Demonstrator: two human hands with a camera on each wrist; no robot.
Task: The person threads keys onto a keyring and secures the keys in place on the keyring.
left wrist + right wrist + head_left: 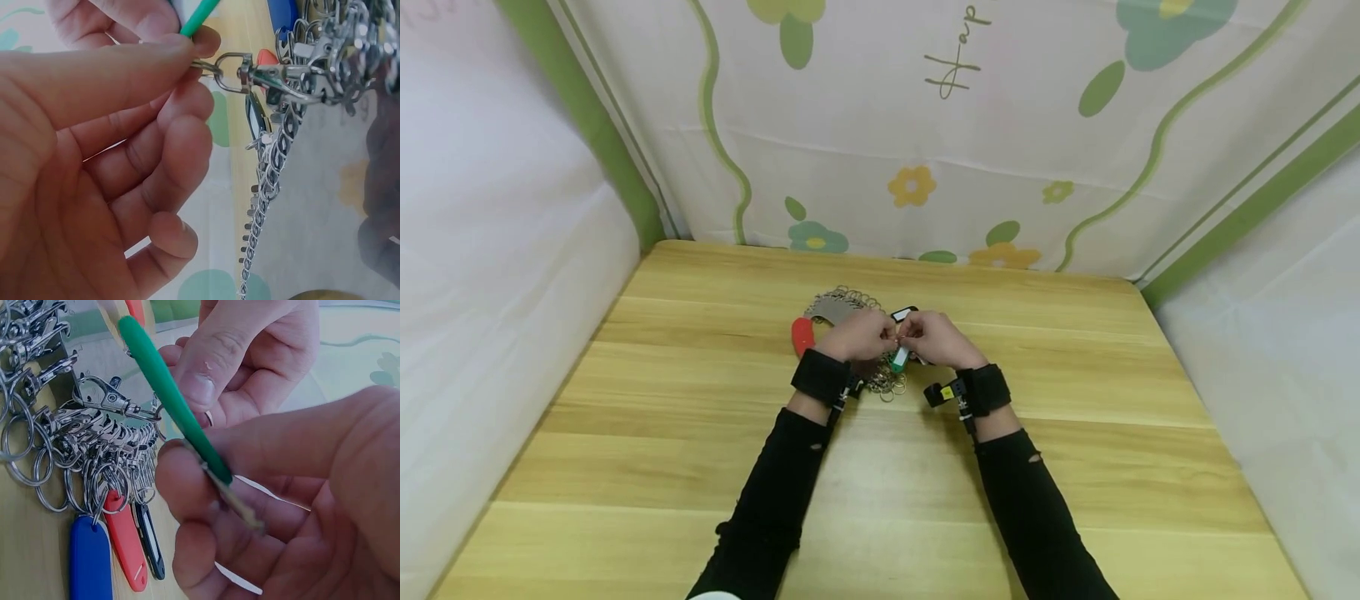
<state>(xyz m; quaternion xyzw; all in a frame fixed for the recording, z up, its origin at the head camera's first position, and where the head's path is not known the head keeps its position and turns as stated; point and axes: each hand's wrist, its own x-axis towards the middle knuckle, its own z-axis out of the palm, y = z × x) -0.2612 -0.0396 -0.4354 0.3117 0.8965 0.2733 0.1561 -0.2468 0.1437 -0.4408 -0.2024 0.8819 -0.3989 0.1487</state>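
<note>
Between my thumb and fingertips, my left hand [859, 336] pinches a small metal split ring [208, 67]. The ring is linked to a silver swivel clasp [269, 78], one of many hanging along a grey plate [837, 309]. My right hand [942, 340] meets it from the other side and pinches a green key tag [165, 390] by its lower end. In the right wrist view the tag slants across the left thumb and partly covers the ring. Fingertips hide where tag and ring come together.
Blue [91, 562], red [127, 544] and black [149, 540] key tags hang from other rings on the plate. A red rounded piece [802, 335] lies at the plate's left end. Underneath is a wooden table [880, 500], with white printed curtains [850, 125] around its back and sides.
</note>
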